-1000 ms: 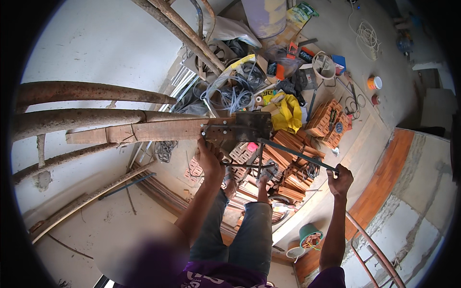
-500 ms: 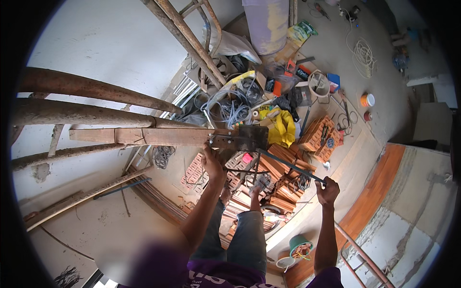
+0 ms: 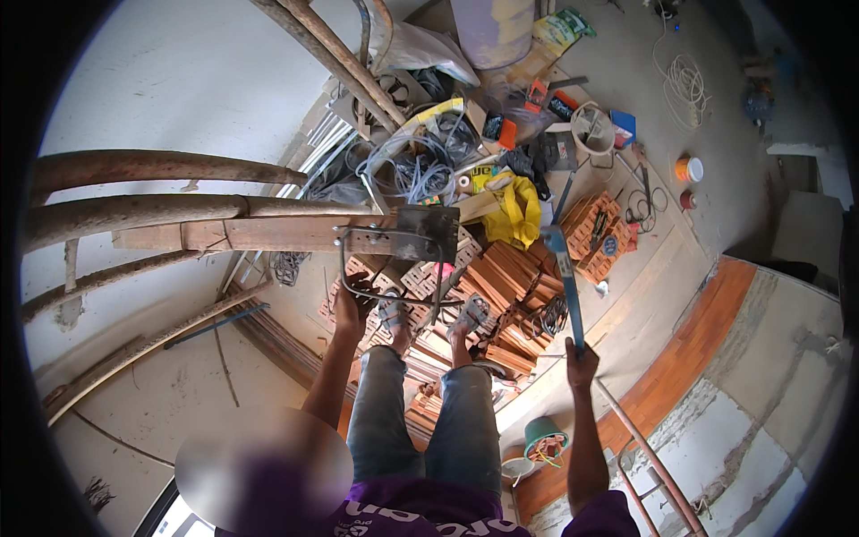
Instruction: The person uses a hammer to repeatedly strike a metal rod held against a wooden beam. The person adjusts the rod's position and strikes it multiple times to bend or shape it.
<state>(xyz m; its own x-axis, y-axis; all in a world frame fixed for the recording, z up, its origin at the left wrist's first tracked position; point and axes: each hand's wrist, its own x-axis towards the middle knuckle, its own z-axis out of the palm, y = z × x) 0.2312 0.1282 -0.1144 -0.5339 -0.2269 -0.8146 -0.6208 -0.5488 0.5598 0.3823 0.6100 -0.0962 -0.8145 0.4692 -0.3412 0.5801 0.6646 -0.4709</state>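
- Two bare hands were at work, each with its grip closed on something.
- Left grip [image 3: 352, 300]: fingers curled around the dark bent rod [image 3: 439, 273] at its lower left. Exact finger placement was lost in shadow.
- Right grip [image 3: 582, 362]: wrapped around the lower end of a blue-grey bar [image 3: 569, 291], which stood nearly lengthwise in view, well apart from the rod.
- Rod position: at the black metal block [image 3: 428, 222] on the near end of a wooden plank [image 3: 286, 235]. Its upper stretch passed in front of the block; the rest hung below, above the stacked brown pieces [image 3: 501, 282]. Whether it touched the block could not be told.
- Progress, done: several corners were already in the rod, making a nearly rectangular loop. Two stretches appeared to cross or meet at the lower right, with a short tail sticking out beyond.
- Progress, left: judged well advanced, since the loop looked all but closed. Whether the ends met, or any corner wanted more bending, could not be told. The rod had not been put down.
- Surroundings: a yellow bag [image 3: 514, 210] lay beyond the brown pieces; a green bucket [image 3: 540, 428] stood near the right forearm.
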